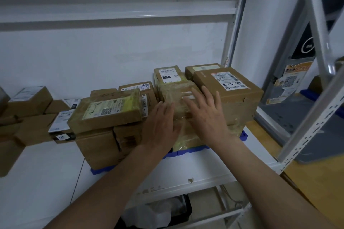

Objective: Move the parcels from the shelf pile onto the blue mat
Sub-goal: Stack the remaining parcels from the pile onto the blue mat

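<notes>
- Two hands: our left hand (161, 122) & right hand (205, 115) lie flat, fingers apart, on taped parcel (178, 96).
- Parcel sits on blue mat (187, 151), 12 o'clock from us.
- Labeled box (228, 87) touches it at 2 o'clock.

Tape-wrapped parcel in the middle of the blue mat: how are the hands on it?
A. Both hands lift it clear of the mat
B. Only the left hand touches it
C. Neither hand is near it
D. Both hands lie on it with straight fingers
D: the left hand and right hand both lie flat on the tape-wrapped parcel, which sits among boxes on the blue mat.
</notes>
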